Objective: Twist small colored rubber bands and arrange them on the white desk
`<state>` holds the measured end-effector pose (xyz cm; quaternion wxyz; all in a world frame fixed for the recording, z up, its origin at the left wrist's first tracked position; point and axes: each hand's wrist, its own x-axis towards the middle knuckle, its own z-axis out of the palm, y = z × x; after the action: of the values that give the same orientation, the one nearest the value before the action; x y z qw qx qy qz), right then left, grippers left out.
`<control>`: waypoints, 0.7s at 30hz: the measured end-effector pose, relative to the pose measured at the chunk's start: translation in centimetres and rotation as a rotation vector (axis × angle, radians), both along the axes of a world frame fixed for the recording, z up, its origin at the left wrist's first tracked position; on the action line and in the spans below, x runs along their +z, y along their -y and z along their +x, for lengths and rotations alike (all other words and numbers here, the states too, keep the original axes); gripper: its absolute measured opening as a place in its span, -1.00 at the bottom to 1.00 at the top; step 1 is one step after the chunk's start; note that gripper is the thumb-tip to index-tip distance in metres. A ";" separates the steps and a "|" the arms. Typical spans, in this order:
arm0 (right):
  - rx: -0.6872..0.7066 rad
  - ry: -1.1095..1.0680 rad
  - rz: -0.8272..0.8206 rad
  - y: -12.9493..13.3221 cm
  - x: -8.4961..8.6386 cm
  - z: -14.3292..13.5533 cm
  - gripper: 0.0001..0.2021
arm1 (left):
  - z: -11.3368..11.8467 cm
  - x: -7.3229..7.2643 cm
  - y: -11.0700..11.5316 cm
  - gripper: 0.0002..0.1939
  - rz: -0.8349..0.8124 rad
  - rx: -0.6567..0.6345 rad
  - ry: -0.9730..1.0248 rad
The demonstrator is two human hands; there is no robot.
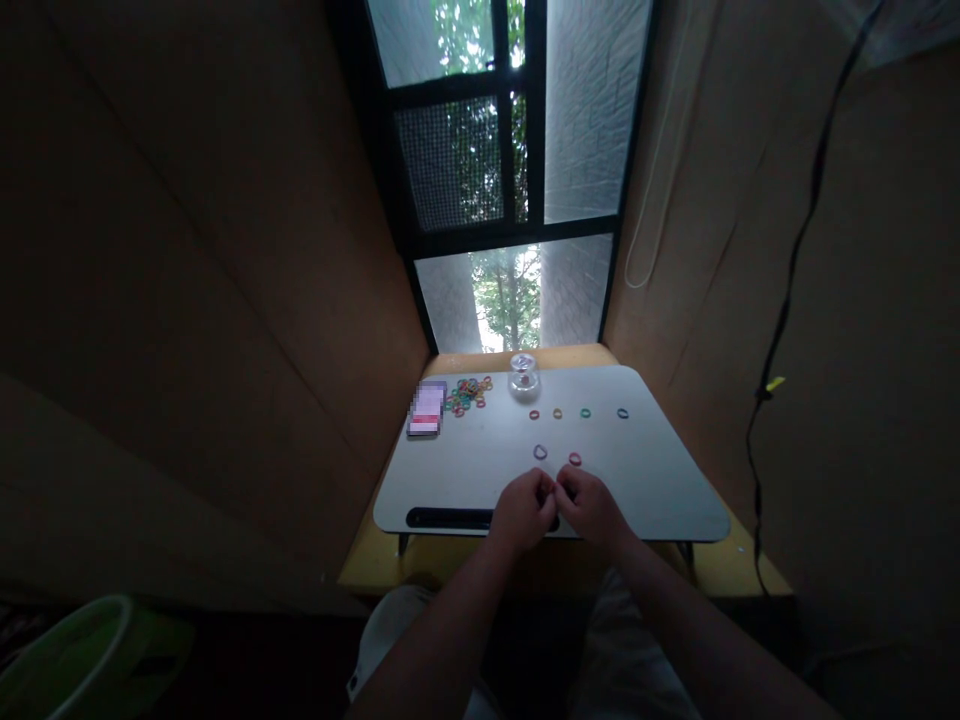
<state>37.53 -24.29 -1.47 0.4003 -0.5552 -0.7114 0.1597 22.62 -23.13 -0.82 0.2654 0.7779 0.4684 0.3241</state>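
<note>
Above the front of the small white table (465, 470), my left hand (523, 510) and my right hand (592, 507) meet at the fingertips. Both are closed in a pinch, and whatever lies between the fingers is hidden or too small to make out. Just beyond them lie a purple band (540, 452) and a pink-red band (575, 459), small loops like rubber hair ties. Farther back runs a spaced row of bands: red (534, 414), yellow-orange (557, 413), green (586, 412) and dark teal (622, 413).
A pile of mixed coloured bands (469, 393) sits at the back left beside a phone (427, 409). Behind the row stands a clear round jar (524, 376). A black slot (450, 517) runs along the front edge. Walls flank the table; a cable (787, 290) hangs right.
</note>
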 end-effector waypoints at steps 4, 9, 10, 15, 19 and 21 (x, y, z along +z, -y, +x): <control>0.002 0.010 0.009 0.0 0.0 0.0 -0.86 | 0.0 0.1 0.1 -0.93 0.010 -0.003 0.006; 0.000 0.004 0.003 -0.1 -0.1 0.0 -0.87 | -0.1 0.1 0.0 -0.94 0.007 -0.010 -0.003; -0.002 0.005 0.005 -0.1 -0.1 0.0 -0.87 | 0.0 0.1 0.0 -0.94 0.006 -0.007 -0.006; -0.001 0.020 0.004 -0.1 0.0 0.0 -0.86 | 0.0 0.0 0.0 -0.93 -0.001 0.007 -0.020; -0.010 0.027 -0.001 0.0 0.0 0.0 -0.86 | 0.0 -0.1 0.0 -0.94 0.003 0.010 -0.013; -0.009 0.027 0.001 0.0 0.0 0.0 -0.86 | 0.0 0.0 0.1 -0.94 0.002 0.006 -0.013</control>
<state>37.57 -24.28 -1.51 0.3918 -0.5602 -0.7143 0.1498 22.64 -23.21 -0.85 0.2605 0.7788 0.4724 0.3202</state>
